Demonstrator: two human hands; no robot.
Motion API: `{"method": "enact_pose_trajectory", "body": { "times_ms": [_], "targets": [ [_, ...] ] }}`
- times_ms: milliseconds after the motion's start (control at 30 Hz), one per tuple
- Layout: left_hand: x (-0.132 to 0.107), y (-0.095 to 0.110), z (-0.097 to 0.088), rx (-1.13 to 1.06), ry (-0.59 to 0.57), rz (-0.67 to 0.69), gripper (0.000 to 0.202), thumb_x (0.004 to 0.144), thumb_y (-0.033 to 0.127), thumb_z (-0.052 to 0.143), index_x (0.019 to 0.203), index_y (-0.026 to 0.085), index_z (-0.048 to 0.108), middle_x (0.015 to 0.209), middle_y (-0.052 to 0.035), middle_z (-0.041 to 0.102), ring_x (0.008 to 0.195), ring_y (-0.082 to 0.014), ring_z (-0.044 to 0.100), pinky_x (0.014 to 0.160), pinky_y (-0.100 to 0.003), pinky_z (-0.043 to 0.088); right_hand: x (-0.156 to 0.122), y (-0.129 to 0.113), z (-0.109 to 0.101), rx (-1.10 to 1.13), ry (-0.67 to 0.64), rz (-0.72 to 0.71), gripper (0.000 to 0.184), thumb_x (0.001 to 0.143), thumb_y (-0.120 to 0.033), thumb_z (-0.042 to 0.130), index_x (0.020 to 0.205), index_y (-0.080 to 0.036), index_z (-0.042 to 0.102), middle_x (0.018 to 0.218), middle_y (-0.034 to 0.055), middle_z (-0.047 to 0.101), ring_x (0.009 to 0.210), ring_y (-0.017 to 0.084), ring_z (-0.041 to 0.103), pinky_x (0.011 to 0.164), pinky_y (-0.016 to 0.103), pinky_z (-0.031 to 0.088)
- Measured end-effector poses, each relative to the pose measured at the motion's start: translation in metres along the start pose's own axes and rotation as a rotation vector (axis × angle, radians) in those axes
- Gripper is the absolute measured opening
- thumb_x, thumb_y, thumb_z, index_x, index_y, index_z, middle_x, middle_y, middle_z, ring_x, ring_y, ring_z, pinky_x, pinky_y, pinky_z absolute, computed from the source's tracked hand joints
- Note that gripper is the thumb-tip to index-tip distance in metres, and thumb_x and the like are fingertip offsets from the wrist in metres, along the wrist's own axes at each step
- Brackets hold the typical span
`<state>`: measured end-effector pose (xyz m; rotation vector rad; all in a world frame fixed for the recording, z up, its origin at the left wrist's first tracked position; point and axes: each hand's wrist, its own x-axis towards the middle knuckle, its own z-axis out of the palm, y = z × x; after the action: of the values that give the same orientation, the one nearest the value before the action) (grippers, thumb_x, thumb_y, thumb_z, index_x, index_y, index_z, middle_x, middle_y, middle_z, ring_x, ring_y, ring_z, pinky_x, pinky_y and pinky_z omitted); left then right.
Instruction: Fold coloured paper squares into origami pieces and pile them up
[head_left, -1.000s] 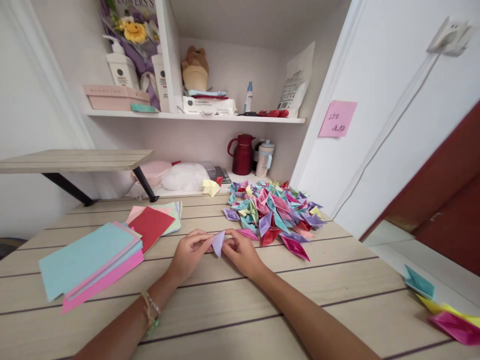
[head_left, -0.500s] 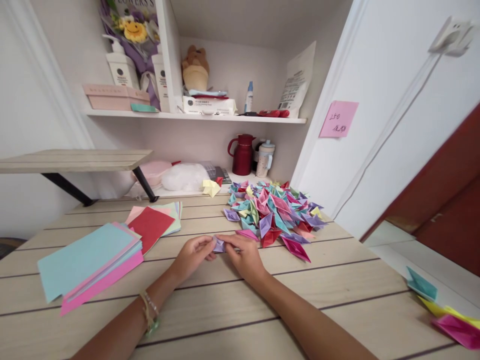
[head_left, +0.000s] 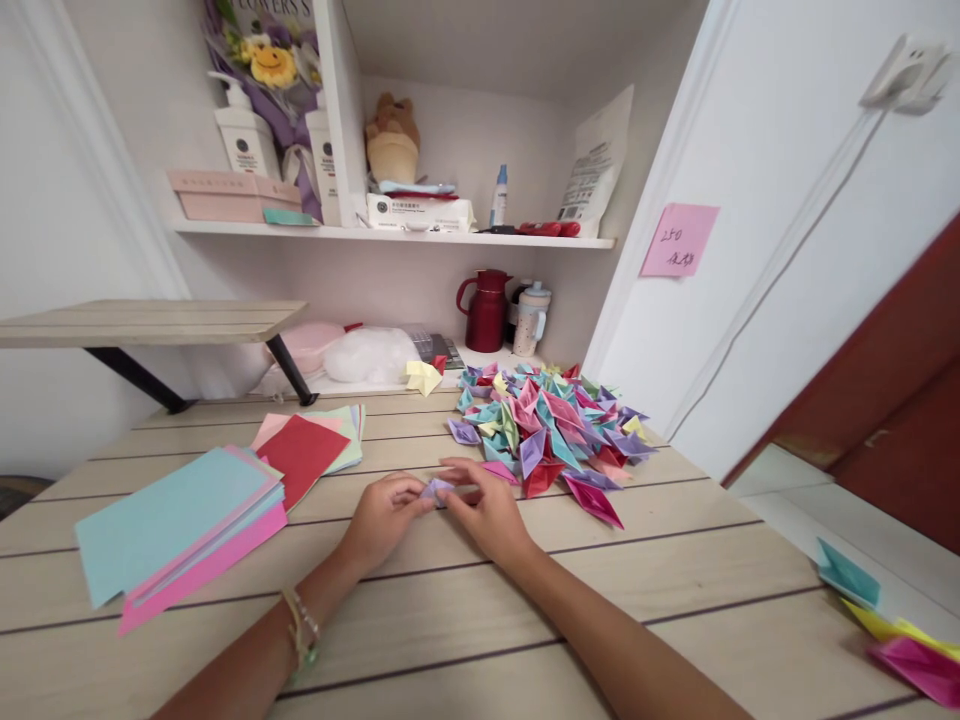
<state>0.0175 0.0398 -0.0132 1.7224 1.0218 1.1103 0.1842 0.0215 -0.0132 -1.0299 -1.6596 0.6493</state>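
A small folded purple paper piece [head_left: 436, 489] lies low on the wooden table [head_left: 675, 600] between my hands. My left hand [head_left: 385, 518] pinches its left side with curled fingers. My right hand [head_left: 486, 510] presses on its right side, fingers bent over it. Just beyond them is a heap of several folded paper pieces [head_left: 551, 425] in pink, purple, teal, yellow and red.
Stacks of flat coloured paper sheets [head_left: 180, 520] and a red sheet [head_left: 302, 452] lie at the left. A red jug [head_left: 485, 308] and a cup [head_left: 529, 318] stand at the back. A raised wooden shelf [head_left: 150, 318] juts in at left. More folded pieces [head_left: 892, 640] sit at the right edge.
The purple piece stood up between my fingers a second ago; it is now flattened down against the table, with both hands lowered onto it.
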Motion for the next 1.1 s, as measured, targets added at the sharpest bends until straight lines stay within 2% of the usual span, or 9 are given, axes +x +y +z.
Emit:
{"method": "enact_pose_trajectory", "body": {
  "times_ms": [100, 233, 467, 667, 833, 933, 1000, 1100],
  "targets": [
    [-0.002, 0.002, 0.001, 0.111, 0.031, 0.070, 0.013, 0.070, 0.030, 0.061, 0.071, 0.020, 0.068, 0.077, -0.0051, 0.064, 0.074, -0.0192, 0.060, 0.067, -0.028, 0.050, 0.002, 0.001, -0.002, -0.143, -0.033, -0.099, 0.019, 0.076, -0.022, 0.057, 0.093, -0.023, 0.065, 0.090, 0.0056, 0.067, 0.083, 0.019, 0.061, 0.064, 0.027, 0.049],
    [-0.005, 0.007, 0.002, 0.134, 0.058, 0.082, 0.012, 0.071, 0.029, 0.060, 0.075, 0.022, 0.069, 0.080, -0.0047, 0.064, 0.071, -0.0187, 0.060, 0.064, -0.028, 0.050, 0.002, -0.001, -0.004, -0.257, -0.042, -0.092, 0.014, 0.075, -0.022, 0.058, 0.086, -0.022, 0.067, 0.076, 0.0036, 0.067, 0.070, 0.018, 0.060, 0.062, 0.027, 0.046],
    [-0.006, 0.013, 0.001, 0.282, 0.087, 0.189, 0.014, 0.074, 0.024, 0.057, 0.069, 0.023, 0.070, 0.072, -0.0036, 0.066, 0.071, -0.0190, 0.059, 0.066, -0.027, 0.046, 0.001, -0.009, -0.007, -0.431, -0.027, -0.171, 0.006, 0.073, -0.021, 0.059, 0.077, -0.021, 0.064, 0.077, 0.0029, 0.065, 0.077, 0.019, 0.059, 0.070, 0.028, 0.041],
    [-0.004, 0.016, 0.000, 0.246, 0.089, 0.165, 0.016, 0.074, 0.026, 0.056, 0.067, 0.021, 0.070, 0.072, -0.0036, 0.066, 0.071, -0.0186, 0.060, 0.063, -0.026, 0.046, 0.003, -0.009, -0.008, -0.362, -0.066, -0.160, 0.007, 0.073, -0.016, 0.057, 0.076, -0.020, 0.061, 0.078, 0.0021, 0.062, 0.073, 0.016, 0.057, 0.065, 0.025, 0.041],
    [-0.004, 0.017, 0.000, 0.208, 0.090, 0.150, 0.015, 0.072, 0.026, 0.057, 0.064, 0.019, 0.068, 0.069, -0.0036, 0.065, 0.070, -0.0182, 0.059, 0.064, -0.026, 0.046, 0.003, -0.006, -0.006, -0.242, -0.068, -0.083, 0.007, 0.070, -0.015, 0.058, 0.072, -0.019, 0.063, 0.074, 0.0020, 0.060, 0.066, 0.014, 0.056, 0.056, 0.022, 0.042],
    [-0.003, 0.014, -0.002, 0.133, 0.110, 0.091, 0.014, 0.072, 0.026, 0.057, 0.065, 0.017, 0.066, 0.068, -0.0027, 0.064, 0.066, -0.0165, 0.058, 0.061, -0.024, 0.047, 0.002, -0.007, -0.004, -0.209, -0.081, -0.065, 0.009, 0.066, -0.011, 0.059, 0.069, -0.019, 0.063, 0.072, 0.0015, 0.060, 0.065, 0.013, 0.056, 0.055, 0.021, 0.042],
    [-0.001, 0.011, -0.003, 0.053, 0.162, 0.022, 0.014, 0.071, 0.027, 0.058, 0.067, 0.016, 0.064, 0.066, -0.0018, 0.062, 0.063, -0.0153, 0.057, 0.058, -0.023, 0.047, 0.000, -0.009, -0.003, -0.193, -0.114, -0.072, 0.011, 0.065, -0.010, 0.060, 0.068, -0.019, 0.064, 0.072, 0.0012, 0.060, 0.064, 0.013, 0.056, 0.055, 0.022, 0.043],
    [0.002, 0.007, -0.005, -0.007, 0.165, -0.033, 0.014, 0.070, 0.028, 0.059, 0.068, 0.015, 0.064, 0.066, -0.0020, 0.063, 0.064, -0.0153, 0.057, 0.059, -0.023, 0.048, -0.002, -0.009, 0.000, -0.146, -0.112, -0.059, 0.008, 0.069, -0.014, 0.058, 0.071, -0.019, 0.064, 0.072, 0.0019, 0.061, 0.063, 0.013, 0.056, 0.054, 0.022, 0.044]
  ]
}}
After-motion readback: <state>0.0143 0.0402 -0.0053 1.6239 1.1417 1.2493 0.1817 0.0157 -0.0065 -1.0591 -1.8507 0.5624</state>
